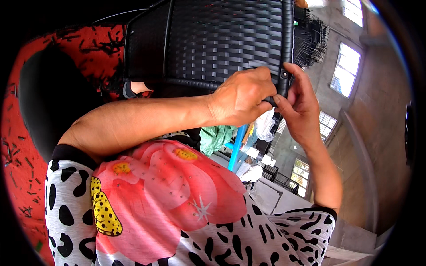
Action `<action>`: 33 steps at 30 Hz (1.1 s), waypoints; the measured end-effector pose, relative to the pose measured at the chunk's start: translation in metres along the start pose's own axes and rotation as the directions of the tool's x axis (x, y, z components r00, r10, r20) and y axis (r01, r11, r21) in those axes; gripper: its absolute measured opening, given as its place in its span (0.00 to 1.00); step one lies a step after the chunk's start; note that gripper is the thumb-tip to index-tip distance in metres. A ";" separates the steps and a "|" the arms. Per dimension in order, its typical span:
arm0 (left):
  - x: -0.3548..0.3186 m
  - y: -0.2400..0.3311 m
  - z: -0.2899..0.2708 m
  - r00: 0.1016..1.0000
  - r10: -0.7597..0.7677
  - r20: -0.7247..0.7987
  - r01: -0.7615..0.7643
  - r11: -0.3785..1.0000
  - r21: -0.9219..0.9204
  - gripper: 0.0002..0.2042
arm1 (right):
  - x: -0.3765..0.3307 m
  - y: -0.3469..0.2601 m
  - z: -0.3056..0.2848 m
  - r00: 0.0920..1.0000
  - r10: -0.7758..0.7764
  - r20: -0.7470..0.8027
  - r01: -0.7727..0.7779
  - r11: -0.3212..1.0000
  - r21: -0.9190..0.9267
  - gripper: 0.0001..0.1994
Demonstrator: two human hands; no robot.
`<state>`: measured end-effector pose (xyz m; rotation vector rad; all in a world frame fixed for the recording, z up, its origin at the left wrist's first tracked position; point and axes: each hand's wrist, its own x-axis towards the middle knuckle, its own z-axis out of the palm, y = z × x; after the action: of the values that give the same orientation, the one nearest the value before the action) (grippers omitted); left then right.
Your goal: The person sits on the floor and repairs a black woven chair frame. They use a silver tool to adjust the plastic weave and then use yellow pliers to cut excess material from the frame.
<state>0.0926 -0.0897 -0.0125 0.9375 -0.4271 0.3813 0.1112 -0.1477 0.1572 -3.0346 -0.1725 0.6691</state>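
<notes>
A black woven wicker furniture piece (222,40) stands in front of me, its edges wrapped in black strip. At its near right corner, my left hand (244,95) is closed in a pinch on the end of a black wicker strip (270,101); most of the strip is hidden by the fingers. My right hand (304,99) grips the same corner from the right, thumb and fingers round the wrapped edge (287,44). The fingertips of both hands nearly meet there. A small round fastener (284,75) shows on the edge beside my right fingers.
Black strip scraps (111,44) litter the red floor (35,128) on the left, near a large dark rounded shape (55,97). Loose strip ends (310,37) bristle beyond the right edge. Below the corner are a blue pole (237,148) and green cloth (215,138).
</notes>
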 end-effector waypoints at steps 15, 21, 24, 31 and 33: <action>0.011 -0.002 -0.007 0.994 0.103 0.026 -0.105 0.993 0.053 0.13 | 0.004 0.057 -0.006 0.870 0.053 0.490 -0.440 0.529 0.726 0.19; 0.004 -0.003 -0.006 0.980 0.184 0.074 -0.192 0.974 0.117 0.14 | 0.015 0.060 -0.020 0.774 0.038 0.632 -0.412 0.788 0.457 0.20; 0.001 -0.002 -0.006 0.977 0.197 0.080 -0.206 0.970 0.127 0.14 | 0.015 0.038 -0.028 0.780 0.094 0.619 -0.312 0.915 0.254 0.20; -0.012 0.003 0.002 0.973 0.216 0.078 -0.227 0.953 0.202 0.14 | 0.006 0.024 -0.019 0.835 0.093 0.542 -0.106 0.994 -0.007 0.22; -0.014 0.007 -0.001 0.970 0.216 0.110 -0.236 0.946 0.222 0.17 | 0.001 0.026 -0.015 0.859 -0.008 0.512 -0.013 0.999 0.036 0.23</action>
<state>0.0773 -0.0867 -0.0149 1.1409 -0.5792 0.6131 0.1211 -0.1736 0.1689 -2.7410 -0.1612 1.4521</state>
